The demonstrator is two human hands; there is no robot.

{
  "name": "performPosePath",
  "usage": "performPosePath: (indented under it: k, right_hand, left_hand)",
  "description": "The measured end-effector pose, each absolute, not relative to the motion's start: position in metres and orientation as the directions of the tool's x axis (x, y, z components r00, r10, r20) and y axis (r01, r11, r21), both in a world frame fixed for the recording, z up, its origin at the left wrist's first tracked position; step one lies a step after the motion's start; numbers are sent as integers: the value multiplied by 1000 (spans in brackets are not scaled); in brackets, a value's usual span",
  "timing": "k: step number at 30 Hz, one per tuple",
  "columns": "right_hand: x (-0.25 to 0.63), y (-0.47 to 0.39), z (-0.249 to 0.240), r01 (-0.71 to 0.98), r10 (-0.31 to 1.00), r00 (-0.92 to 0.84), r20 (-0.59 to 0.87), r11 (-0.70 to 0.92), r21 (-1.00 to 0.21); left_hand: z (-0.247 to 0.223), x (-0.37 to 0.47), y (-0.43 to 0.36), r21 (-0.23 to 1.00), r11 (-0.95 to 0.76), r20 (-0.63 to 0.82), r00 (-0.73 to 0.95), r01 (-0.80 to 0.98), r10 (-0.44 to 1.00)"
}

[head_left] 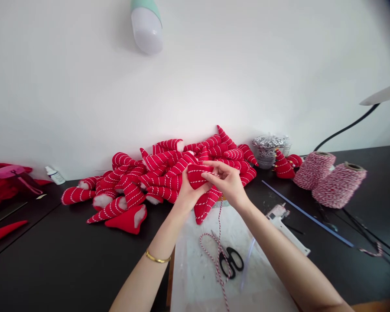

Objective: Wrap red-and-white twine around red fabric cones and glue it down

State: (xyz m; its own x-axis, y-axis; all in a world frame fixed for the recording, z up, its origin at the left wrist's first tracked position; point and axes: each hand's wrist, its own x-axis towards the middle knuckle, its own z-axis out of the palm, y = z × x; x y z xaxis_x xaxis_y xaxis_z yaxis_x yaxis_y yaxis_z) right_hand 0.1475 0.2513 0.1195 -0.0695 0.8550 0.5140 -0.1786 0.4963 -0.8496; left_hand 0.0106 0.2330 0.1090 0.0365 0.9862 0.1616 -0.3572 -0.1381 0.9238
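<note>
My left hand (190, 193) is wrapped round a red fabric cone (195, 173) with white stitched lines. The cone's narrow tip points down below my hands, over the work mat. At the cone's upper right edge, my right hand (230, 182) is closed in a pinch. A red-and-white twisted cord (220, 221) hangs from under that hand, and its upper end is hidden by the fingers. The cord runs down in a loop onto the pale mat (195, 277), across a pair of black-handled scissors (230, 262).
Behind my hands lies a heap of stuffed red cones (123, 177). To the right are a glue gun (286, 225), a blue stick (305, 212), two cord spools (339, 186) and a clear tub (266, 149). A small white bottle (55, 175) and red fabric (0, 186) lie left.
</note>
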Motion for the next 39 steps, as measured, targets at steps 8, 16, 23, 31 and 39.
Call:
performPosePath:
  k: [8,16,23,31,39]
  right_hand:
    - [164,259,128,-198,903,-96,418,394,-898]
    - [161,258,125,-319,924,-213,318,242,-916]
    - [159,257,126,-308,928,-68,367,331,-892]
    - [173,266,127,-428,926,120,358,374,-823]
    - [186,278,126,-488,916,210,342,401,-775]
  left_hand:
    - [114,-17,236,846,187,-51,274,-499,960]
    - [111,-22,234,695,398,-114,455,-599,883]
    - [113,-15,240,716,354,-13,495,-601,869]
    - [118,-25,246,837,228,1,420,-497,908]
    - [122,-25,235,938,144,21,469,-314,883]
